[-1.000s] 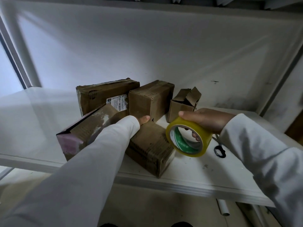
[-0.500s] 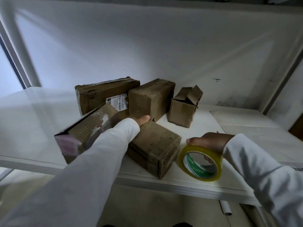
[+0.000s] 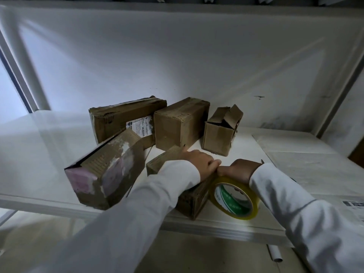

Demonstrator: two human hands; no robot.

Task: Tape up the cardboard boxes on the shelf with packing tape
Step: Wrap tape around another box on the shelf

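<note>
Taping looks barely begun: on the shelf (image 3: 226, 227) sit five boxes (image 3: 183, 123), and the small one farthest right stands open-flapped. Nearest its front edge, the left hand (image 3: 199, 164) lies flat on one box (image 3: 194, 200), grasping nothing, while the right hand (image 3: 241, 170) clasps the single tape roll (image 3: 234, 198) against that box's side.

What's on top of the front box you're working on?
The left hand rests on the front brown cardboard box; the right hand holds the yellow packing tape roll at its edge. The sleeve hides the seam.
</note>
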